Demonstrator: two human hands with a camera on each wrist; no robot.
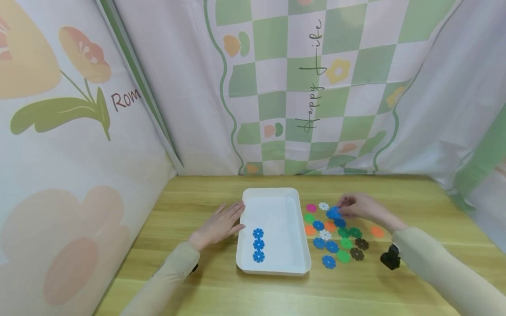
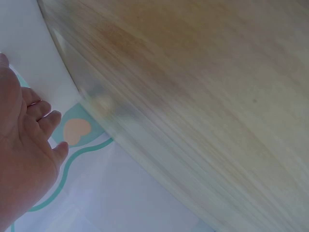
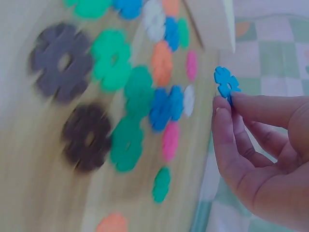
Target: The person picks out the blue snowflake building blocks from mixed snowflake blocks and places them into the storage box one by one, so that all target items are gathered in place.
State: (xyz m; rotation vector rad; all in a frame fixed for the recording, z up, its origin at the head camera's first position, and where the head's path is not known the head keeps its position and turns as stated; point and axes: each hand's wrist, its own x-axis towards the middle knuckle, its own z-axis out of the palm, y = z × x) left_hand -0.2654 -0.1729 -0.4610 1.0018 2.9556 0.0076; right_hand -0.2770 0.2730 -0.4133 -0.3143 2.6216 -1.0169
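My right hand (image 1: 361,206) pinches a blue snowflake disc (image 3: 225,79) between thumb and fingertips. In the head view it is over the far part of a spread of loose discs, right of the tray. My left hand (image 1: 221,224) has its fingers extended, fingertips at the left rim of the white tray (image 1: 276,267). Inside that tray, three blue snowflake discs (image 1: 258,244) lie in a column near the left side. The left wrist view shows the left hand (image 2: 29,140) from the palm side, holding nothing.
Several loose discs lie right of the tray: blue (image 1: 329,262), green (image 1: 343,256), dark brown (image 1: 357,253), orange (image 1: 377,231), white (image 1: 323,206) and pink (image 1: 311,208). Some overlap. Patterned curtains (image 1: 316,109) hang behind the wooden table (image 1: 205,193).
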